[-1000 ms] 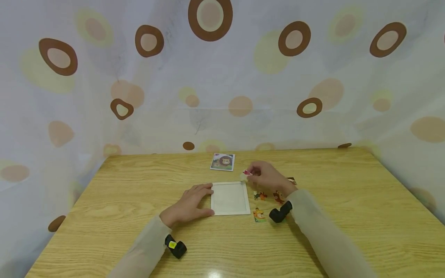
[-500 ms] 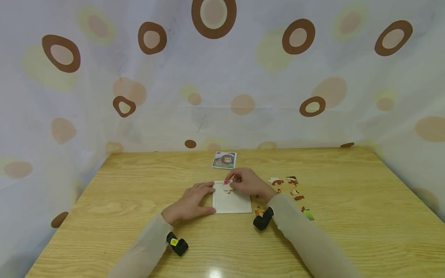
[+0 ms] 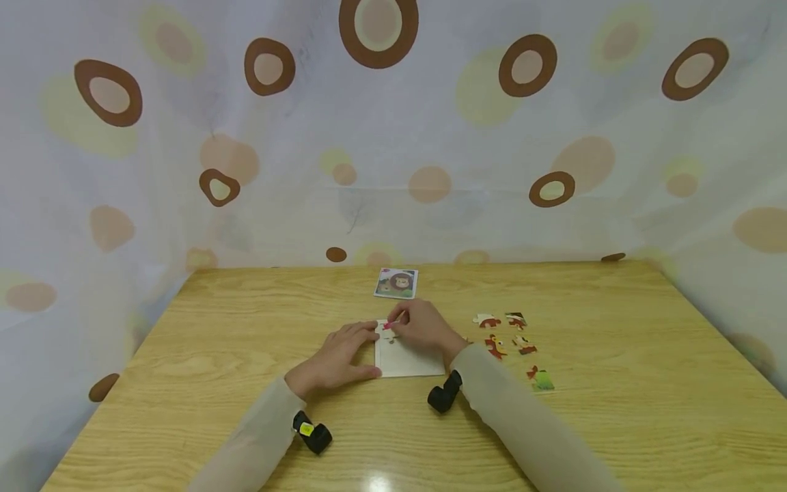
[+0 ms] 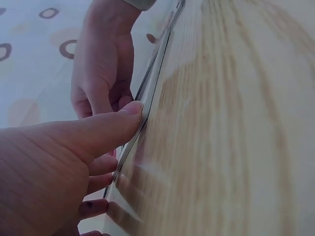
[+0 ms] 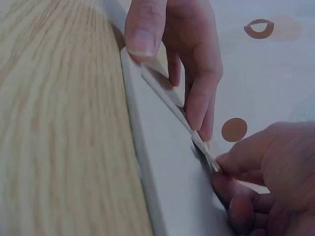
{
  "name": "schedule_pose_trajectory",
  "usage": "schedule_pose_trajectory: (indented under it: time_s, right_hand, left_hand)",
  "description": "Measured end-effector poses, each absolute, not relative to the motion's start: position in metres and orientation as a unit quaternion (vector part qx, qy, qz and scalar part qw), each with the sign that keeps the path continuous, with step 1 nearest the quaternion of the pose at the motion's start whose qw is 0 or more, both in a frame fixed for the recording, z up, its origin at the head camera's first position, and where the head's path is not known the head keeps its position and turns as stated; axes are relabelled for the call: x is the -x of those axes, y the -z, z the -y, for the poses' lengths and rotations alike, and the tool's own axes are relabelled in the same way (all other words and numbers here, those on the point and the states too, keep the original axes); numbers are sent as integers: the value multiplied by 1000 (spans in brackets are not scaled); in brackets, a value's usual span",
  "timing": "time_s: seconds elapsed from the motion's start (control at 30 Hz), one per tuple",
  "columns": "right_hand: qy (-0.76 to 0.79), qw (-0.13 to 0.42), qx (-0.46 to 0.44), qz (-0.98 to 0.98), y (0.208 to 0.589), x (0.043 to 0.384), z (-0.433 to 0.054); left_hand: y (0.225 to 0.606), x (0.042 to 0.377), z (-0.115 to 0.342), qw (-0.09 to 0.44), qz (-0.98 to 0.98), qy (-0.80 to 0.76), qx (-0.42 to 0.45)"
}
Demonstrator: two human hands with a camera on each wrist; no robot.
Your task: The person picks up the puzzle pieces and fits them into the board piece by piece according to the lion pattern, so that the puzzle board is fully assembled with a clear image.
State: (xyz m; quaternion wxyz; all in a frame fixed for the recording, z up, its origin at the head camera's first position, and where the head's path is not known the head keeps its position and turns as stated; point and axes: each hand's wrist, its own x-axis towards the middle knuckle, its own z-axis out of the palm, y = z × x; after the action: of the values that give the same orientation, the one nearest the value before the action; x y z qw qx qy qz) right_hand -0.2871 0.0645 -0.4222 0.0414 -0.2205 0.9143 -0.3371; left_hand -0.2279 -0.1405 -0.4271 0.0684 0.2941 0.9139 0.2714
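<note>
A white square puzzle tray (image 3: 410, 367) lies flat on the wooden table in the head view. My left hand (image 3: 335, 359) rests along its left edge, fingers extended and thumb at the near corner. Over the tray's far left corner, my right hand (image 3: 424, 326) pinches a white jigsaw piece (image 3: 388, 329) with a pink patch. The right wrist view shows this piece (image 5: 208, 155) edge-on and tilted at the tray, between right thumb and fingers. In the left wrist view the left thumb (image 4: 115, 125) presses on the tray's rim. Whether the piece lies fully inside the rim cannot be told.
Several loose jigsaw pieces (image 3: 494, 346) lie right of the tray, one with green (image 3: 542, 379) nearest me. My right hand and wrist partly cover others. A square lion picture card (image 3: 396, 283) lies beyond the tray. A patterned cloth (image 3: 424, 137) hangs behind the table.
My right hand has carried the jigsaw piece leftward, from beyond the tray's far right corner to its far left corner. My left hand has stayed at the tray's left edge.
</note>
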Motion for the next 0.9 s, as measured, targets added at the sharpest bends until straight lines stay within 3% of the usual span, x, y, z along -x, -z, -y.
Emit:
schedule_pose_trajectory:
  time_s: [0.57,0.9]
  right_hand:
    - [304,34,98,-947,417,281,-50]
    - [355,15,144,-924,425,279,-52]
  left_hand:
    - [426,227,139,74,-915,-266,-293]
    - [426,226,140,72,-916,-261,-295]
